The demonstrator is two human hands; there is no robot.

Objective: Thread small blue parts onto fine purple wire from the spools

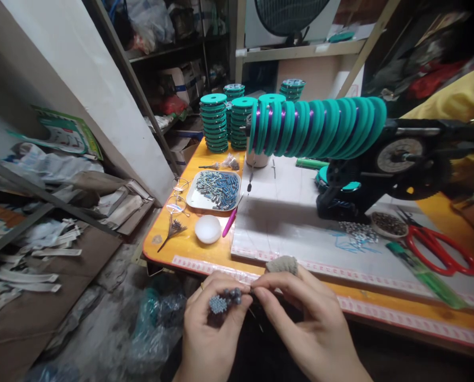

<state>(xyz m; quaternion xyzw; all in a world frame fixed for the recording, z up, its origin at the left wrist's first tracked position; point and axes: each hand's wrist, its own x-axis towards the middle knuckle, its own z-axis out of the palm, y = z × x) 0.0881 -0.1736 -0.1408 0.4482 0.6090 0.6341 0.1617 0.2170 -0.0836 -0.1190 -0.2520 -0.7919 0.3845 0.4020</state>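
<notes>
My left hand (211, 329) is cupped below the table's front edge and holds a small cluster of grey-blue beads (224, 301) between thumb and fingers. Beside it my right hand (300, 323) pinches something thin at the bead cluster; the item is too small to make out. Both hands touch at the beads. A small grey pad (283, 263) lies on the table edge just above my right hand.
The orange table (189, 249) carries a white mat (284, 223), a tray of blue-grey tubes (217, 190), a white dome (207, 228), a pink-handled tool (229, 222), red scissors (439, 249) and a black winder with teal spools (320, 127). Stacked teal spools (213, 123) stand behind. Clutter covers the floor at left.
</notes>
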